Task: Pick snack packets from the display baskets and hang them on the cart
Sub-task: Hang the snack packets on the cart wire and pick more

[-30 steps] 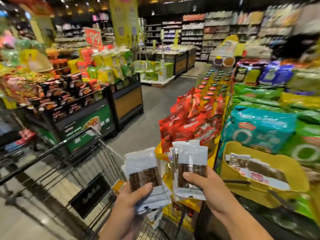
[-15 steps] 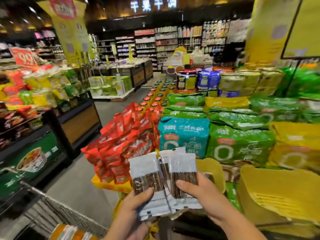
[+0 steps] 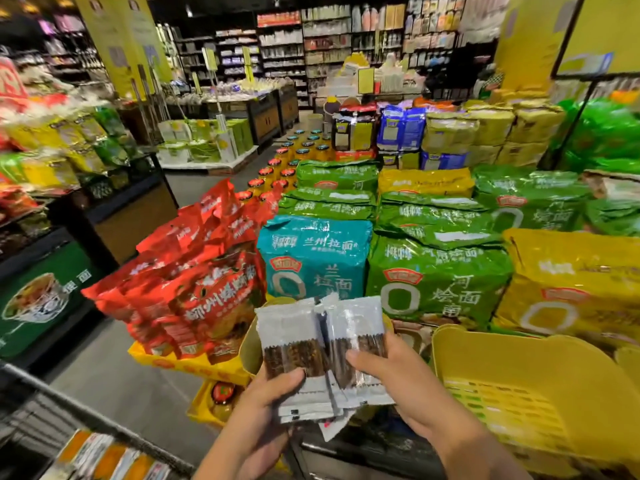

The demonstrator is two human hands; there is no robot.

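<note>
head: gripping snack packets [image 3: 294,337] low centre of frame, left hand [image 3: 263,403] on one stack, right hand [image 3: 398,386] on the other | swung away from cart [image 3: 104,424] (only a sliver, lower left) toward yellow basket [image 3: 519,375], lower right | probably picking more before hanging

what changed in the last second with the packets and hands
The left hand and right hand brought their white packets together until the stacks touch. The view swung right, so the cart sits at lower left. Both hands still grip their packets.
</note>
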